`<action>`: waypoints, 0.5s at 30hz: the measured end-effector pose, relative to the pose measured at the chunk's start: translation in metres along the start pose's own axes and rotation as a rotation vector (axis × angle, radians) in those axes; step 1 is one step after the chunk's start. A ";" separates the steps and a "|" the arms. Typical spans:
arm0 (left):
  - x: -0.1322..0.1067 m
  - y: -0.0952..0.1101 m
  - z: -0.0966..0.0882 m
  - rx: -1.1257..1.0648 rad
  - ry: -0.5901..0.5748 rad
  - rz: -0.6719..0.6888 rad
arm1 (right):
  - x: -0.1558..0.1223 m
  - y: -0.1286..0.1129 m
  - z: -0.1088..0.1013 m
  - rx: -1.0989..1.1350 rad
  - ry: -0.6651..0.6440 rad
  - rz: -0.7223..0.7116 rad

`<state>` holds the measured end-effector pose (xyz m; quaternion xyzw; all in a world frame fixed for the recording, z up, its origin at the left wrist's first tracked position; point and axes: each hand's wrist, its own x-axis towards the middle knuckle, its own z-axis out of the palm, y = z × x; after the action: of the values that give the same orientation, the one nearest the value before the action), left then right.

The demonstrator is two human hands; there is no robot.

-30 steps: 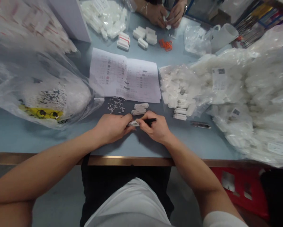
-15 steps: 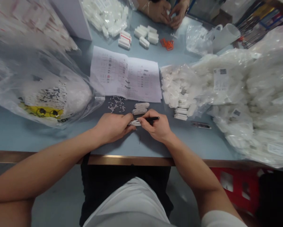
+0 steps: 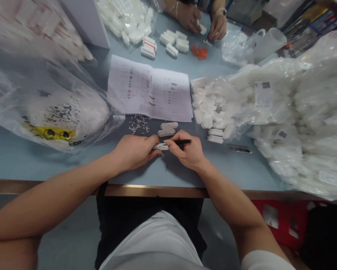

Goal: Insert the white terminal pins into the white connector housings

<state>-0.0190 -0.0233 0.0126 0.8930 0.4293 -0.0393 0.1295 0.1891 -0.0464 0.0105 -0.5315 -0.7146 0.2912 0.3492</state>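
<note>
My left hand pinches a white perforated plastic connector strip against the blue-grey tabletop. My right hand holds a slim black pen-like tool, and its fingertips are at the strip's right end. Just above my hands lie two similar white strips. To their left is a small scatter of tiny white pins. Part of the held strip is hidden by my fingers.
A printed parts sheet lies beyond my hands. Large clear bags of white parts fill the right, and another bag fills the left. A co-worker's hands work at the far side, near white blocks and orange pieces.
My right hand has moved slightly right, with the black tool now flatter. The co-worker's hands have moved apart.
</note>
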 end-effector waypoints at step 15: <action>0.000 0.000 -0.001 0.005 0.003 0.009 | 0.000 0.000 0.002 -0.058 -0.052 0.008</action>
<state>-0.0191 -0.0234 0.0133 0.8953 0.4253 -0.0384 0.1270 0.1879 -0.0465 0.0091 -0.5367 -0.7293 0.2856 0.3138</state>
